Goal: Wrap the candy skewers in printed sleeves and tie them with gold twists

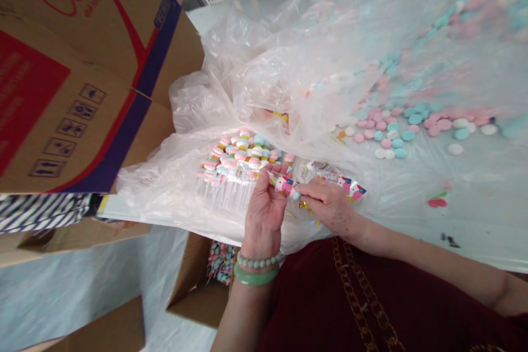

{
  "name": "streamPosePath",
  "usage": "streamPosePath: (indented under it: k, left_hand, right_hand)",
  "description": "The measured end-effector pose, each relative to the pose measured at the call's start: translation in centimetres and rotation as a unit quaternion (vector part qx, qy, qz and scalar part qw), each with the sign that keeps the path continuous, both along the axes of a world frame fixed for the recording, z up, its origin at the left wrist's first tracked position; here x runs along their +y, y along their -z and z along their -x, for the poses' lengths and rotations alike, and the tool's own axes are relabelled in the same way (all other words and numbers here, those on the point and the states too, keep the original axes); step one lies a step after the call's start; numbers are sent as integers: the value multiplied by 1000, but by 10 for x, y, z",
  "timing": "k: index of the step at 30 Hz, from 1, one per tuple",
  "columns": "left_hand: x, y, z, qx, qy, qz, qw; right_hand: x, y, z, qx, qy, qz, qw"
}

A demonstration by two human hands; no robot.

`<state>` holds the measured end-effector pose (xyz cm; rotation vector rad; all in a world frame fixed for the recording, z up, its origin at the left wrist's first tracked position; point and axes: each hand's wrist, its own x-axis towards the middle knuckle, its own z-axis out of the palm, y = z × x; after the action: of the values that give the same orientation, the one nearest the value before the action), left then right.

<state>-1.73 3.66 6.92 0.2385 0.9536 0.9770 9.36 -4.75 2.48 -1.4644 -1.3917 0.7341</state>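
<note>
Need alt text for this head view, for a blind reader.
The left hand, wearing a jade bangle, and the right hand pinch a printed candy wrapper over a clear plastic sheet. Beside them lies a bunch of pastel candies on clear sticks; loose pink, teal and white candy discs spread to the right, and a cardboard box stands at left.

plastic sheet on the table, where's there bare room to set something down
The plastic sheet is free right of the printed wrappers, between the loose candy discs and the right forearm. Another patch lies between the lollipop bundle and the cardboard box. It's crowded around the left hand and right hand, which hold a lollipop.
</note>
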Motion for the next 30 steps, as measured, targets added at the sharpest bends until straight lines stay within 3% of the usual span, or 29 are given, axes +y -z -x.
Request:
streamPosePath:
  k: [3, 6, 9, 13, 17, 21, 25, 30]
  left_hand:
    - [-2, 2, 0, 16, 25, -42, 999]
    - [-5, 8, 0, 34, 56, -60, 996]
    - [-7, 11, 0, 42, 79, -47, 995]
    - [-10, 11, -3, 42, 88, -44, 994]
    - [-9, 12, -4, 24, 78, -44, 996]
    - [-4, 16, -1, -6, 39, -46, 998]
    - [-6, 19, -4, -18, 19, -47, 999]
    - [-15, 15, -10, 25, -9, -50, 998]
  right_hand:
    - [2, -1, 0, -24, -10, 5, 1000]
    - [9, -2, -2, 64, 7, 56, 996]
    - [15, 0, -5, 171, 43, 128, 976]
    - [18, 1, -3, 181, 74, 148, 969]
    - [15, 0, -3, 171, 55, 141, 974]
    - [9, -1, -9, 185, 16, 177, 967]
    - [10, -6, -1, 176, 23, 190, 966]
    - [19, -10, 15, 261, 27, 163, 951]
